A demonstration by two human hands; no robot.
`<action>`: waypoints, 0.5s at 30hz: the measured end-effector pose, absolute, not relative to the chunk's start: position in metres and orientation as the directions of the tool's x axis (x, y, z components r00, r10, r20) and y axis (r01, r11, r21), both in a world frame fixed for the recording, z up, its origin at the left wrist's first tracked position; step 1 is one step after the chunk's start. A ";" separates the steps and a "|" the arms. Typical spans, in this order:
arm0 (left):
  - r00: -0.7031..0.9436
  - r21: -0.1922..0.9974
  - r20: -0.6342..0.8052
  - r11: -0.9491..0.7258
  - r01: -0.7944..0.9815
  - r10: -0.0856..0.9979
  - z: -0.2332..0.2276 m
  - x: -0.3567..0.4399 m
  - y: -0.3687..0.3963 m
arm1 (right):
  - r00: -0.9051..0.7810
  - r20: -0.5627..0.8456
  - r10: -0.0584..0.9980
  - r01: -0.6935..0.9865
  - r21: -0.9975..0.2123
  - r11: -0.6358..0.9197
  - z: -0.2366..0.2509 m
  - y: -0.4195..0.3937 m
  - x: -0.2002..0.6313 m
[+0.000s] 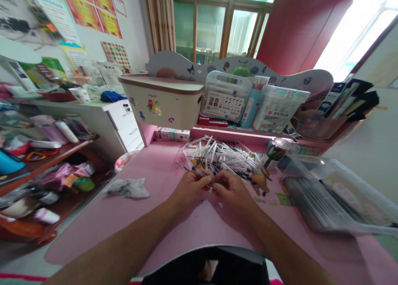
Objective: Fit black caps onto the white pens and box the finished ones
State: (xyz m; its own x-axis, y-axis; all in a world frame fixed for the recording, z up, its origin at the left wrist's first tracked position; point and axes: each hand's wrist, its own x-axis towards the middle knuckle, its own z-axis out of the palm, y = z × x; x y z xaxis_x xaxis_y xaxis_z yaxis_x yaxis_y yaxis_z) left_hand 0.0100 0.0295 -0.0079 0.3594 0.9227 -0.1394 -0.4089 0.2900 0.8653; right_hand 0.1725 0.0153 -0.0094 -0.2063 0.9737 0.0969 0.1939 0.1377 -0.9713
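My left hand (189,184) and my right hand (231,188) meet over the pink desk (161,218), fingertips pinched together on a thin pen part (210,181) that runs between them. Just beyond my fingers lies a heap of white pen tubes with dark tips (217,154). What exactly sits between my fingertips is too small to make out.
A crumpled grey cloth (127,187) lies left of my hands. A clear plastic tray (336,194) holds packed grey pens at the right. A can with pencils (275,150), marker boxes (226,96) and a cream bin (164,100) stand at the back. Cluttered shelves (40,160) fill the left.
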 end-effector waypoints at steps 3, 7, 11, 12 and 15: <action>0.315 0.918 -0.164 0.262 -0.299 0.935 -0.005 0.007 0.028 | -0.298 0.176 0.938 0.445 -0.844 0.300 0.002 0.014 0.175; 0.271 0.966 -0.080 0.141 -0.215 0.959 -0.004 0.001 0.035 | -0.332 0.166 0.929 0.730 -0.578 0.364 0.030 0.008 0.187; 0.274 0.972 -0.063 0.121 -0.201 0.960 -0.007 -0.001 0.040 | -0.212 0.428 0.879 0.817 -0.416 0.400 0.082 -0.016 0.225; 0.278 0.975 -0.056 0.113 -0.193 0.959 -0.008 -0.001 0.041 | -0.161 0.511 0.844 0.845 -0.371 0.386 0.097 -0.024 0.240; 0.282 0.983 -0.002 0.053 -0.173 0.959 -0.009 -0.002 0.042 | 0.039 0.640 0.768 0.921 -0.322 0.222 0.135 -0.042 0.296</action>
